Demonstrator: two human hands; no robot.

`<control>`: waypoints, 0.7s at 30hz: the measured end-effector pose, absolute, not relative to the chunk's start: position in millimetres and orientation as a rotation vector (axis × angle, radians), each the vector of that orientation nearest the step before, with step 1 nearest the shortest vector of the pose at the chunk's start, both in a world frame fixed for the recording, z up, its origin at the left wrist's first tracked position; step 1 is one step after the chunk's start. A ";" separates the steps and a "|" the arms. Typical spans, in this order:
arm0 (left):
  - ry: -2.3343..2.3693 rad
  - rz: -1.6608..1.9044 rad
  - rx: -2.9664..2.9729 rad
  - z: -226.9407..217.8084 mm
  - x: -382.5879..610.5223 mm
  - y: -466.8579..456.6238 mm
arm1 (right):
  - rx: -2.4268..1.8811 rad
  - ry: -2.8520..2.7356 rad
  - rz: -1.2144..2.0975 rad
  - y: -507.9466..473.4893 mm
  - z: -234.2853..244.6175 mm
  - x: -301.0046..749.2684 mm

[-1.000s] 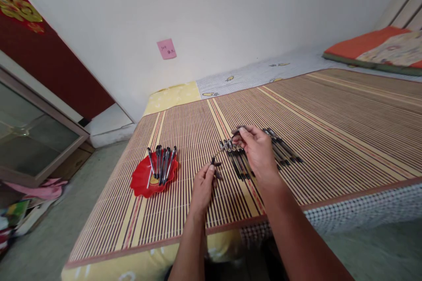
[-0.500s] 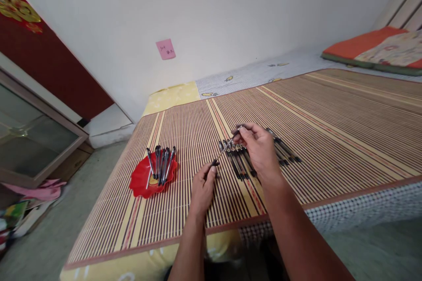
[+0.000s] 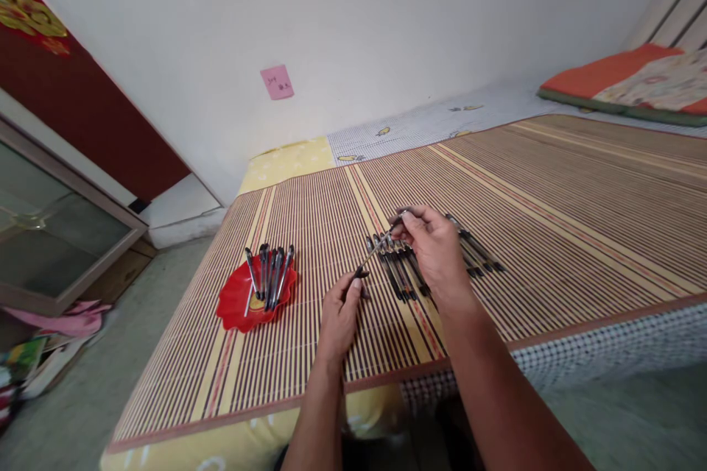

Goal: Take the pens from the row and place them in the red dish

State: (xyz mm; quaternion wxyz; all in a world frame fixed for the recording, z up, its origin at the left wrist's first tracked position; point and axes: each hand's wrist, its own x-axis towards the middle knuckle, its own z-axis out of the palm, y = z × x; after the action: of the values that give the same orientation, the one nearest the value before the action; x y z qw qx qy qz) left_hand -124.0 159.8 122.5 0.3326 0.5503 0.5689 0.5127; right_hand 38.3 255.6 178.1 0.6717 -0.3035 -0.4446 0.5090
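Pen [image 3: 375,251], one — held slantwise above the mat [image 3: 320,221], toward its near edge.
Left hand [image 3: 339,309] pinches the near end, right hand [image 3: 434,250] the far end, a two-point grip presumably for steadiness. Loose pens [image 3: 392,269] lie side by side around the right hand, apparently aligned for tidiness; further pens [image 3: 270,280] rest in the red dish [image 3: 230,298] near the mat's left edge — overhanging, seemingly too long for it.

Pink note [image 3: 277,82] on white wall [image 3: 387,22]
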 end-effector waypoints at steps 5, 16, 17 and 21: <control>1.485 1.330 1.446 123.4 -123.7 159.1 | -0.681 -1.007 1.143 256.5 176.5 38.5; 1.495 1.342 1.428 124.2 -123.5 159.6 | -0.677 -1.146 1.147 252.1 181.7 40.0; 1.502 1.330 1.435 124.8 -123.2 159.2 | -0.687 -1.148 1.142 252.6 180.9 40.6; 1.513 1.260 1.486 124.9 -121.7 158.8 | -0.715 -1.190 1.124 253.4 180.3 42.8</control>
State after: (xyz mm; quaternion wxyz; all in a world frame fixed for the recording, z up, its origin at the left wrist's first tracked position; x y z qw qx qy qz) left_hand -121.7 158.8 124.9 0.3310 0.5685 0.5787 0.4820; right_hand 42.8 253.4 180.3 0.6270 -0.3120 -0.5190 0.4901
